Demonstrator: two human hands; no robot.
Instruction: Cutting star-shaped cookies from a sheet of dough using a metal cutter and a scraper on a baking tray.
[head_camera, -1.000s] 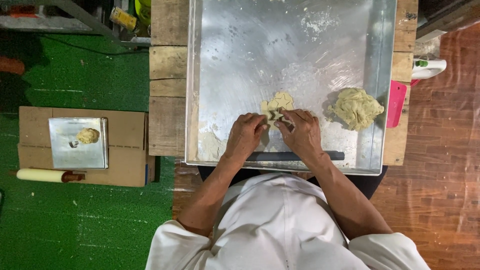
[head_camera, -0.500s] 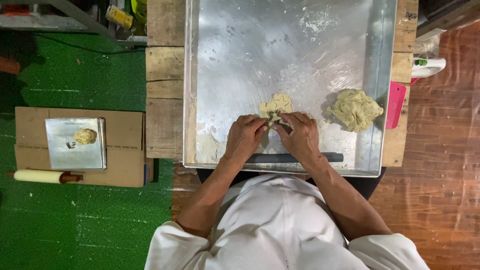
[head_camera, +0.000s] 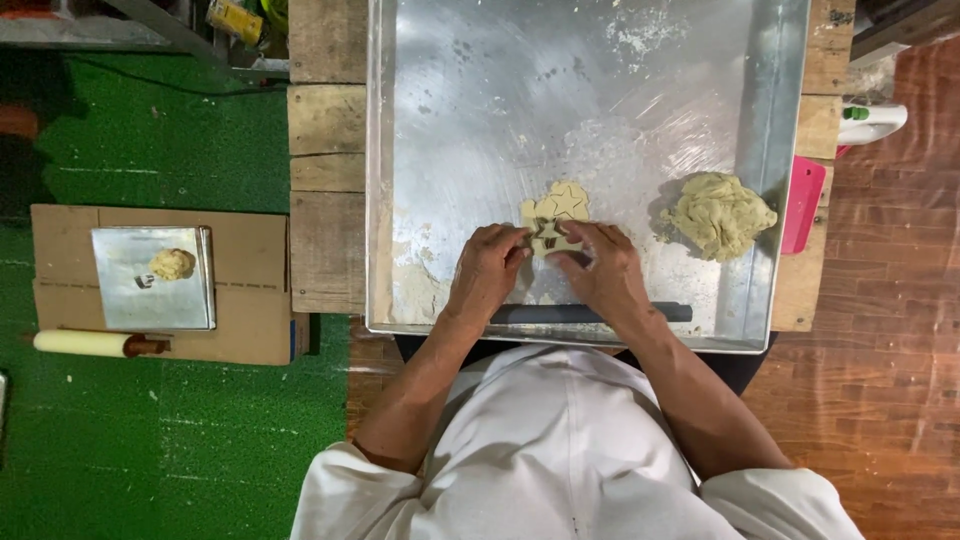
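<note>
My left hand (head_camera: 487, 268) fingers pinched on near edge of flat dough sheet (head_camera: 556, 215), mid big steel tray (head_camera: 575, 170). Right hand (head_camera: 600, 270) fingers clamped on same edge. Risk: thin star-cut sheet tears if pulled unevenly. Dough lump (head_camera: 720, 213) right of sheet.

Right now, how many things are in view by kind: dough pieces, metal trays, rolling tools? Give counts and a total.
Dough pieces: 3 – flat pale sheet with star cut-outs under both hands, rough pale lump, small ball.
Metal trays: 2 – large steel tray, small square tray.
Rolling tools: 2 – dark rod, cream rolling pin.
Total: 7
</note>
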